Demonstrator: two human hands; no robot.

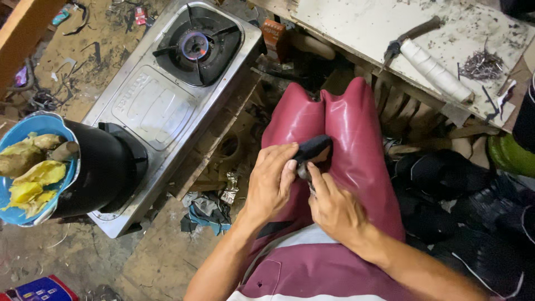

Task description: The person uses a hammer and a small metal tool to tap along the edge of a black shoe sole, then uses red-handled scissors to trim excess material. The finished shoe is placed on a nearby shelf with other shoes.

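Centre of frame: my left hand (271,179) is curled closed around a small dark shoe piece (313,148), thumb pressed to its lower edge, over my maroon-clad knees (334,120). My right hand (332,207) closes in from below, forefinger laid on the same piece; what it grips beneath I cannot tell. Left of frame: a steel gas stove (161,106) with its burner (195,44) lit, a black pot (100,167) and a blue bowl (15,134) of yellow lumps. Upper right: a bench (362,25) carrying a white roll (434,69), pincers (409,36) and nails (482,66).
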